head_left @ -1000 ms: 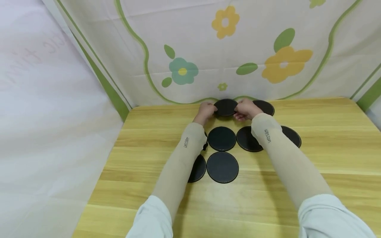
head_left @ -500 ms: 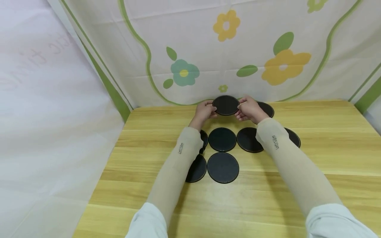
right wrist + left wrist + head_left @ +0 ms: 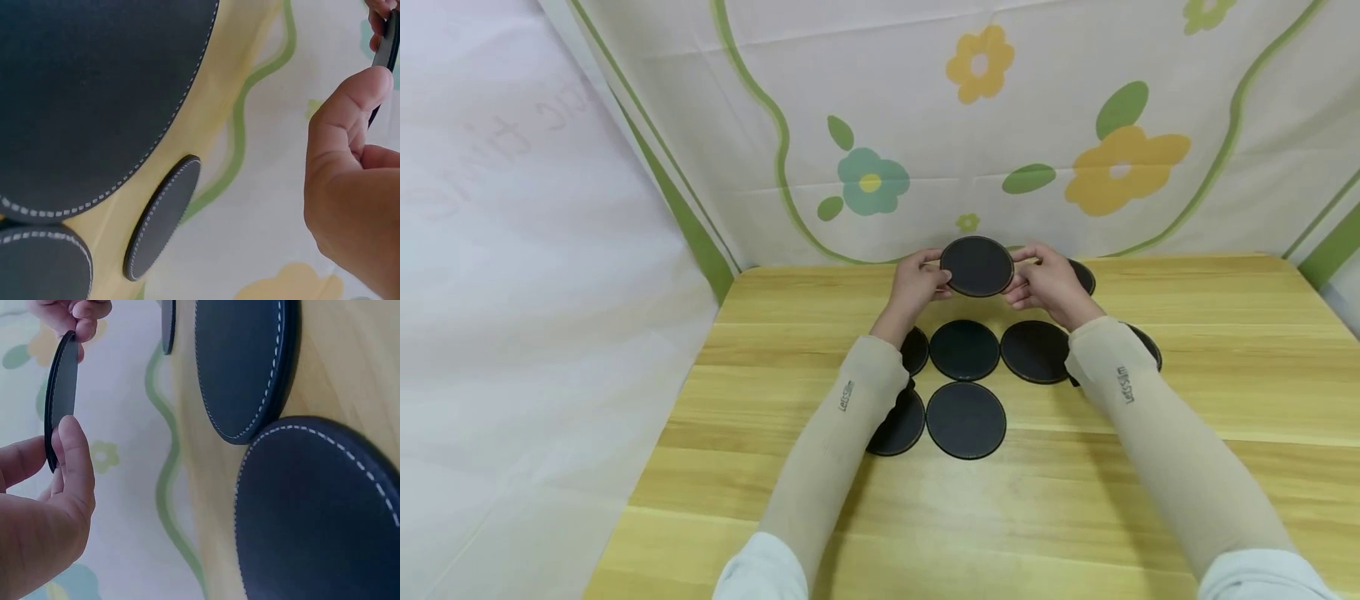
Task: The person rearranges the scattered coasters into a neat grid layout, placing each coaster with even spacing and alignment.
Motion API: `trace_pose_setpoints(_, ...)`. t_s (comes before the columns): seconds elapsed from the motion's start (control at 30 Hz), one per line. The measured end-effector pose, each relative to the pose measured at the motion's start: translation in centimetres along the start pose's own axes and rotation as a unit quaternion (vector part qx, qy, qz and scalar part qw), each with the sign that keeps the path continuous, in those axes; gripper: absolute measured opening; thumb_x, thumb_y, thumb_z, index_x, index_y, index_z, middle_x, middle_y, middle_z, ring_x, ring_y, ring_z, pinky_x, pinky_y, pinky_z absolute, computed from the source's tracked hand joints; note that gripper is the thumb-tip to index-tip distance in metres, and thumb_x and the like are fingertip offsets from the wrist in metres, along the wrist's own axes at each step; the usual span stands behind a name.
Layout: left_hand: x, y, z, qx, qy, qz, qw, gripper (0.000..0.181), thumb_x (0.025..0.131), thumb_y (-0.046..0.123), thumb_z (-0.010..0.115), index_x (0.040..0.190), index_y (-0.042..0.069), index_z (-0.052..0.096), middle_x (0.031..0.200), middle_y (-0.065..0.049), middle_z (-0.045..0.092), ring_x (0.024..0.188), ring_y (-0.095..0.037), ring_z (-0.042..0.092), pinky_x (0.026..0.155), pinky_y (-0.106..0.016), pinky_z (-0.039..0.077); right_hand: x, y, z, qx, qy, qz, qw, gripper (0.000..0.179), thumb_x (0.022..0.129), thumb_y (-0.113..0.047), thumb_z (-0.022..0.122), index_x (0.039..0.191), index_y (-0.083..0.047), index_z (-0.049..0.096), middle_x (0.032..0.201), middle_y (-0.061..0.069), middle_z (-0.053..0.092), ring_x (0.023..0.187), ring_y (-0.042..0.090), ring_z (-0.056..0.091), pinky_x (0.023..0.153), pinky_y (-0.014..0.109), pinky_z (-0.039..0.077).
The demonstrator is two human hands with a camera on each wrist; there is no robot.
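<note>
A round black coaster (image 3: 977, 267) with a stitched rim hangs above the table's back edge, its face tilted toward me. At its left rim my left hand (image 3: 913, 287) pinches it between thumb and fingers. My right hand (image 3: 1051, 285) pinches the opposite rim. Seen nearly edge-on in the left wrist view, the held coaster (image 3: 64, 394) shows a dark edge and a greyer face. In the right wrist view, the thumb of the right hand (image 3: 353, 150) covers part of it. Below the hands, a middle coaster (image 3: 964, 350) touches another coaster (image 3: 1035, 352) on its right.
Nearer me, two coasters lie side by side, the right one (image 3: 966, 421) in full view and the left one (image 3: 898, 425) partly under my sleeve. Another coaster (image 3: 1084, 277) lies behind my right hand. A flowered cloth (image 3: 880, 100) hangs behind the wooden table (image 3: 1037, 508).
Both hands have raised the coaster from low over the table's back edge and tilted its face toward me. The coasters on the table have stayed in place.
</note>
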State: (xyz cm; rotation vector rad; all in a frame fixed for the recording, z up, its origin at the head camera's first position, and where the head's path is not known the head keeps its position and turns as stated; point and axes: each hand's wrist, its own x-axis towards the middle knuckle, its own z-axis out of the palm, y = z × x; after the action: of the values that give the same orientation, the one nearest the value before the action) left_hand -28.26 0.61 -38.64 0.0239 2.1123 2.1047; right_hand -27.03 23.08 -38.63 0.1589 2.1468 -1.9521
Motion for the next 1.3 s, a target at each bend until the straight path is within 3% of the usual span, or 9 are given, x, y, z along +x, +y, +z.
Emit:
trace_pose_setpoints(0.3, -2.1, 0.7, 0.6, 0.01, -0.017, 0.043, 0.9989, 0.044, 0.096, -0.007, 0.063, 0.138, 0.005, 0.06, 0.084, -0.011, 0.064, 0.072, -0.03, 0.067, 0.079, -0.049, 0.059, -2.6, 0.1, -0.6, 0.017, 0.015, -0.042, 0.9989, 0.027, 0.107, -0.018, 0.05, 0.133, -0.011, 0.049, 0.084, 0.01, 0.066, 0.058, 0.018, 0.066, 0.061, 0.035, 0.059)
trace_pose_setpoints(0.43, -3.3, 0.7, 1.1, 0.022, -0.017, 0.061, 0.9977, 0.045, 0.095, -0.008, 0.064, 0.139, 0.004, 0.059, 0.084, -0.01, 0.064, 0.073, -0.034, 0.067, 0.075, -0.045, 0.06, -3.5, 0.4, -0.8, 0.017, 0.012, -0.053, 0.9984, 0.029, 0.104, -0.011, 0.053, 0.132, -0.007, 0.048, 0.086, 0.012, 0.066, 0.057, 0.02, 0.066, 0.057, 0.033, 0.058)
trace_pose_setpoints(0.53, -4.2, 0.7, 1.3, 0.029, -0.019, 0.081, 0.9961, 0.045, 0.095, -0.008, 0.064, 0.138, 0.003, 0.058, 0.084, -0.01, 0.064, 0.08, -0.045, 0.066, 0.074, -0.043, 0.06, -4.3, 0.7, -1.0, 0.021, 0.004, -0.06, 0.998, 0.032, 0.101, -0.004, 0.052, 0.133, -0.007, 0.046, 0.088, 0.014, 0.065, 0.058, 0.02, 0.066, 0.057, 0.033, 0.058)
trace_pose_setpoints(0.7, -5.4, 0.6, 1.6, 0.035, -0.032, 0.106, 0.9932, 0.045, 0.096, -0.007, 0.063, 0.139, 0.006, 0.059, 0.087, -0.01, 0.065, 0.08, -0.04, 0.067, 0.073, -0.043, 0.06, -5.8, 1.1, -1.5, 0.049, -0.01, -0.074, 0.996, 0.032, 0.099, -0.001, 0.051, 0.129, -0.01, 0.047, 0.087, 0.013, 0.065, 0.057, 0.021, 0.066, 0.058, 0.034, 0.058)
trace_pose_setpoints(0.87, -6.4, 0.5, 2.0, 0.035, -0.043, 0.099, 0.9936, 0.046, 0.096, -0.006, 0.064, 0.14, 0.006, 0.058, 0.088, -0.01, 0.065, 0.071, -0.023, 0.068, 0.069, -0.036, 0.061, -7.1, 1.4, -1.8, 0.066, -0.014, -0.077, 0.9948, 0.024, 0.102, -0.005, 0.051, 0.125, -0.011, 0.048, 0.083, 0.015, 0.066, 0.056, 0.022, 0.065, 0.056, 0.034, 0.058)
trace_pose_setpoints(1.1, -7.6, 0.2, 2.6, 0.041, -0.054, 0.097, 0.993, 0.046, 0.096, -0.005, 0.065, 0.14, 0.006, 0.057, 0.088, -0.008, 0.065, 0.074, -0.022, 0.068, 0.072, -0.039, 0.061, -8.6, 1.7, -2.1, 0.041, -0.008, -0.071, 0.9966, 0.023, 0.102, -0.005, 0.053, 0.123, -0.01, 0.046, 0.079, 0.013, 0.069, 0.056, 0.021, 0.066, 0.056, 0.033, 0.058)
trace_pose_setpoints(1.3, -8.7, -0.4, 3.0, 0.065, -0.058, 0.086, 0.9925, 0.047, 0.096, -0.003, 0.066, 0.141, 0.008, 0.057, 0.087, -0.007, 0.065, 0.074, -0.02, 0.068, 0.069, -0.033, 0.06, -9.9, 2.5, -2.4, 0.027, -0.021, -0.07, 0.997, 0.03, 0.1, 0.0, 0.049, 0.128, -0.012, 0.045, 0.079, 0.014, 0.07, 0.057, 0.021, 0.066, 0.058, 0.034, 0.059)
